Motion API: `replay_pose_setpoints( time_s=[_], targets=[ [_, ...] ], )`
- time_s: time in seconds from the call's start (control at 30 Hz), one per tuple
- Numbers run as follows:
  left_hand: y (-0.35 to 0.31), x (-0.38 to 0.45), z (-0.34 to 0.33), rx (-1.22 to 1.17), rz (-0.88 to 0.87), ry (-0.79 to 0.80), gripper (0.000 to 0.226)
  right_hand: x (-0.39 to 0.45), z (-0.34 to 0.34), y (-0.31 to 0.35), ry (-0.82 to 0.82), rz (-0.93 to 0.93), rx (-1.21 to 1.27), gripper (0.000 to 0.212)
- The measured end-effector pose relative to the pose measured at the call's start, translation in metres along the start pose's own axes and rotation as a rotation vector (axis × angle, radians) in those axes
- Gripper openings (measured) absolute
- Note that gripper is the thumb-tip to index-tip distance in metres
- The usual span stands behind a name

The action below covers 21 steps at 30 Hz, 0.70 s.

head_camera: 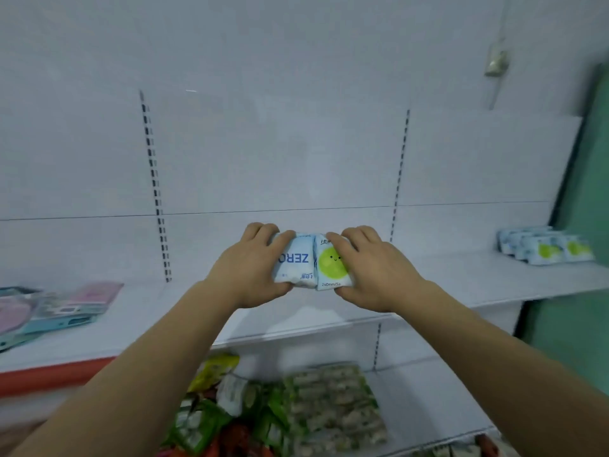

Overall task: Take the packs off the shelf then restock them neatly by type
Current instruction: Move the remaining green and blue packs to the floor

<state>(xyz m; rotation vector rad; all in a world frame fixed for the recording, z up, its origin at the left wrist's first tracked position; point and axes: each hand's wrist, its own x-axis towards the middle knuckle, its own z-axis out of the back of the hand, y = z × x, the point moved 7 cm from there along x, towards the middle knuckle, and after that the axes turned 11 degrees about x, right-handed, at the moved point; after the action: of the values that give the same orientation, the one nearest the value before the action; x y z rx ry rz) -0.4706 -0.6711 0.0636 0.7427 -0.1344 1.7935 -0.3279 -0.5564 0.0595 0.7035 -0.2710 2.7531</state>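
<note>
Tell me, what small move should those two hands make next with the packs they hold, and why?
Probably carry both packs to the right. The left hand holds the ZERO pack and the right hand the green-face pack over the white shelf. A row of packs with green circles, seemingly the same type, already sits at the shelf's right end.
</note>
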Motion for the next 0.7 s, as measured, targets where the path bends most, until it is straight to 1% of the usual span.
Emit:
replay_pose_setpoints(
  time_s=[0.2, 0.4, 0.57, 0.7],
  targets=[
    [-0.162, 0.056, -0.009, -0.109, -0.196, -0.05, 0.088, -0.121, 0.032, -0.114, 0.05, -0.205, -0.087, 0.093],
    [-0.308, 0.113, -0.013, -0.214, -0.378, -0.094, 0.088, -0.223, 0.059, -0.216, 0.086, -0.402, -0.146, 0.094],
    [-0.414, 0.164, -0.035, -0.3, -0.463, -0.103, 0.088, -0.281, 0.071, -0.303, 0.113, -0.527, -0.211, 0.096],
    [-0.484, 0.218, -0.055, -0.309, -0.499, -0.126, 0.089, -0.304, 0.07, -0.378, 0.139, -0.58, -0.256, 0.096]
  ],
)
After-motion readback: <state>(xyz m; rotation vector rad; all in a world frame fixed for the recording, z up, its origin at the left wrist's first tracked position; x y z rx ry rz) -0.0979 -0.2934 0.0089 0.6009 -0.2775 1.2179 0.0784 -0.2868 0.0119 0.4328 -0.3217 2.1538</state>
